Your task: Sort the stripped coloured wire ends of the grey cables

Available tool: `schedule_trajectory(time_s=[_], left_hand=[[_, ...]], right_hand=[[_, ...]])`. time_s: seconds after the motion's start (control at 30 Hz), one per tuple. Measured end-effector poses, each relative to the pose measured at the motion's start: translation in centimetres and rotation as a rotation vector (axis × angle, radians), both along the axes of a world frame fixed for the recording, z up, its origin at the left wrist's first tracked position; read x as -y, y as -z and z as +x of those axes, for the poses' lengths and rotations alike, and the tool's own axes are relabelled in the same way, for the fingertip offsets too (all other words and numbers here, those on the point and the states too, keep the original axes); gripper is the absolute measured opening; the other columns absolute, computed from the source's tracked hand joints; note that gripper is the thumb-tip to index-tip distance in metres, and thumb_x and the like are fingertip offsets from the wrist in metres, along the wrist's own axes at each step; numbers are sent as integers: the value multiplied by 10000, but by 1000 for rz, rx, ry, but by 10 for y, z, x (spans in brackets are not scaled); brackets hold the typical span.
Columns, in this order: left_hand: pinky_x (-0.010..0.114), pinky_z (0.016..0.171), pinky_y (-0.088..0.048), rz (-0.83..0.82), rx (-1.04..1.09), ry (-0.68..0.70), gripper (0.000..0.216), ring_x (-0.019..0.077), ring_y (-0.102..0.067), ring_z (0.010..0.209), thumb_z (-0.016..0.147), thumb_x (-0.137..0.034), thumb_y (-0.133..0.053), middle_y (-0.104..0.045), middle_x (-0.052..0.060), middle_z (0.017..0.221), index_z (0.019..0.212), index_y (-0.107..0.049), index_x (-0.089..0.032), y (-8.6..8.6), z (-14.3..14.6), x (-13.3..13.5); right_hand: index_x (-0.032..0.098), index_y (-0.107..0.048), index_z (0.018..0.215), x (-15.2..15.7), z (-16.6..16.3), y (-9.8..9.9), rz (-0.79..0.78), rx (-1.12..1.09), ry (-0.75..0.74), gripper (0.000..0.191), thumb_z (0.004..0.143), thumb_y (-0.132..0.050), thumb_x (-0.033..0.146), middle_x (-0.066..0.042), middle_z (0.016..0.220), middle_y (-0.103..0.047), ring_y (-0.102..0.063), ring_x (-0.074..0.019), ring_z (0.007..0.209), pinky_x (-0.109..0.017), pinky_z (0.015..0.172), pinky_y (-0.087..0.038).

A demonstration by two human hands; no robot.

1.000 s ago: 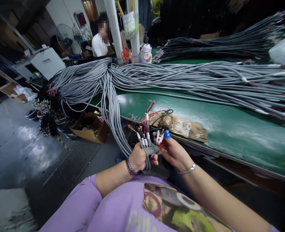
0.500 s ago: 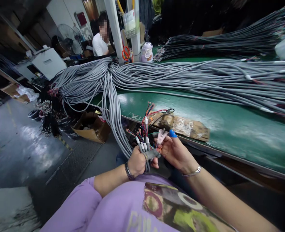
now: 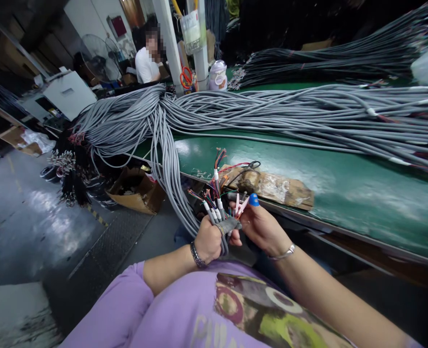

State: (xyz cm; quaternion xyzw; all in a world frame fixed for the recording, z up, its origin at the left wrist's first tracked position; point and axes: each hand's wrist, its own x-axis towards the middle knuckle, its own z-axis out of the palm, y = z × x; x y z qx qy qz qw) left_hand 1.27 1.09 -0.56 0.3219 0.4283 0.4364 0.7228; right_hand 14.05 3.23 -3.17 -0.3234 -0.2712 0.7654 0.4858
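Note:
My left hand (image 3: 208, 240) is closed around a bundle of grey cables (image 3: 178, 186), close to their ends. A worn grey wrap (image 3: 228, 225) lies across the bundle at the thumb. Above the fist, white-banded cable ends (image 3: 216, 212) stand up, fanning out into thin coloured wires (image 3: 219, 157). One cable end rises higher than the others. My right hand (image 3: 263, 226), with blue tape (image 3: 253, 199) on its thumb, is closed on a pink clothespin-like clip (image 3: 240, 205) beside the wires. What the clip's jaws grip is too small to tell.
Long grey cables (image 3: 272, 113) lie along the green table (image 3: 344, 186), with dark cables (image 3: 319, 63) behind. A worn wooden block (image 3: 282, 188) sits at the table edge. A cardboard box (image 3: 136, 191) is on the floor. A person (image 3: 147, 63) is in the background.
My right hand has shifted slightly left and turned, so the pink clip now shows its two spread arms. My left hand keeps its hold on the cables. The view has shifted a little.

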Motion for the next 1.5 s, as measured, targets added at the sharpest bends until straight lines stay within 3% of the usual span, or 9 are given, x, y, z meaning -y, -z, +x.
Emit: schedule_trajectory(time_s=[0.07, 0.17, 0.47, 0.6, 0.73, 1.03, 1.23, 1.37, 1.5], left_hand=[[221, 429, -441, 3, 4, 0, 461, 86, -505, 395, 545, -500, -831, -555, -2, 488, 637, -597, -114, 1, 1, -1], [218, 421, -440, -2, -4, 6, 461, 86, -500, 386, 547, -500, -828, -553, -1, 482, 641, -598, -113, 5, 2, -2], [228, 434, -474, -12, -8, -1, 456, 100, -536, 399, 561, -491, -842, -583, 2, 498, 672, -614, -112, 11, -2, 2], [232, 422, -472, 9, -3, 4, 467, 104, -531, 386, 570, -512, -836, -586, 5, 489, 668, -614, -112, 13, -7, 8], [230, 427, -475, 17, -1, -31, 469, 109, -547, 399, 556, -515, -839, -595, 9, 499, 655, -622, -111, 11, -8, 11], [235, 469, -499, 7, 15, -110, 427, 104, -553, 417, 556, -475, -830, -598, 0, 507, 655, -604, -127, 3, 1, 4], [257, 504, -526, -15, 7, -121, 436, 129, -592, 453, 558, -485, -829, -597, 3, 507, 667, -596, -132, 1, 1, 3], [247, 492, -515, -7, 1, -127, 422, 121, -582, 441, 563, -465, -835, -594, -3, 501, 664, -587, -138, 1, 2, 3], [227, 446, -474, 9, -22, -111, 417, 104, -545, 397, 577, -466, -827, -586, -1, 492, 650, -590, -132, 4, 4, 3]], right_hand=[[239, -658, 997, -2, -1, 1, -39, -73, -90, 623, 742, -526, 791, -2, 540, -610, -538, -211, 354, -363, 397, -426], [241, -670, 918, -5, -2, 5, -42, -101, -35, 538, 758, -567, 745, -4, 542, -624, -540, -200, 354, -349, 382, -425], [231, -708, 804, -5, 0, 9, -60, -210, 139, 437, 694, -727, 653, -19, 728, -722, -615, -161, 566, -303, 569, -529], [227, -723, 839, -3, 4, 3, -97, -232, 127, 418, 714, -731, 626, -21, 823, -742, -635, -143, 642, -265, 605, -533], [224, -721, 791, -3, 6, 2, -99, -190, 149, 300, 685, -818, 488, -23, 826, -743, -635, -145, 673, -261, 610, -524], [188, -648, 708, -4, 4, 0, -73, -95, 158, 361, 661, -828, 498, 3, 645, -636, -538, -123, 554, -259, 529, -453], [205, -633, 637, -3, 3, 10, 73, 126, 408, 430, 687, -758, 613, 20, 565, -568, -462, -107, 518, -247, 514, -413], [217, -686, 734, -4, 0, 10, 62, 72, 257, 435, 758, -669, 651, -24, 669, -657, -553, -152, 571, -290, 532, -457], [197, -693, 793, -8, -2, 5, -34, -87, 195, 422, 723, -730, 612, -40, 695, -692, -579, -169, 538, -301, 469, -462]])
